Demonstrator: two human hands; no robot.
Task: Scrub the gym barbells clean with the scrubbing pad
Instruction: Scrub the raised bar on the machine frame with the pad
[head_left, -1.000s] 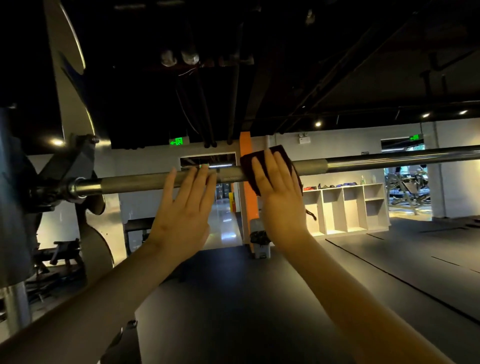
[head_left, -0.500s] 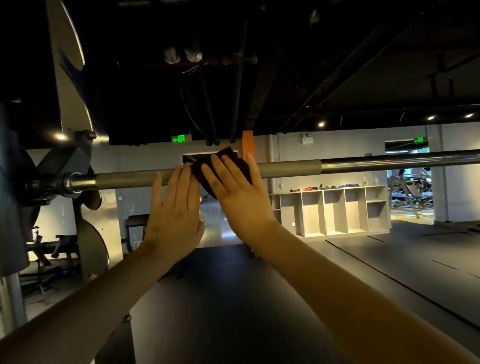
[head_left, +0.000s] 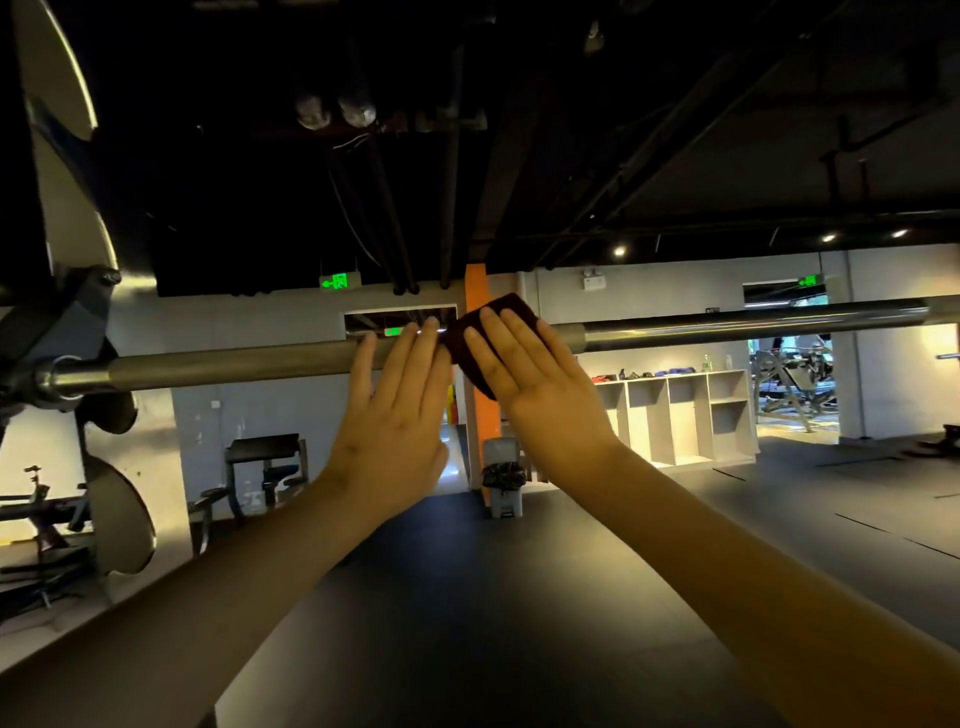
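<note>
A steel barbell (head_left: 218, 364) runs across the view at head height, its left end resting in a rack hook (head_left: 57, 332). A dark maroon scrubbing pad (head_left: 506, 306) lies against the bar near its middle. My right hand (head_left: 530, 379) presses the pad onto the bar with flat, straight fingers. Just left of it, my left hand (head_left: 395, 410) rests flat against the bar, fingers straight and together, touching the pad's left edge. The part of the bar behind both hands is hidden.
The silver rack upright (head_left: 67, 218) stands at the left. Behind are an orange pillar (head_left: 475, 291), a grey bin (head_left: 503, 478), white cubby shelves (head_left: 680, 415) and gym machines (head_left: 260, 467) on dark rubber flooring (head_left: 519, 597).
My right hand slid the pad left along the bar, then back a little to the right. My left hand stayed flat on the bar beside it.
</note>
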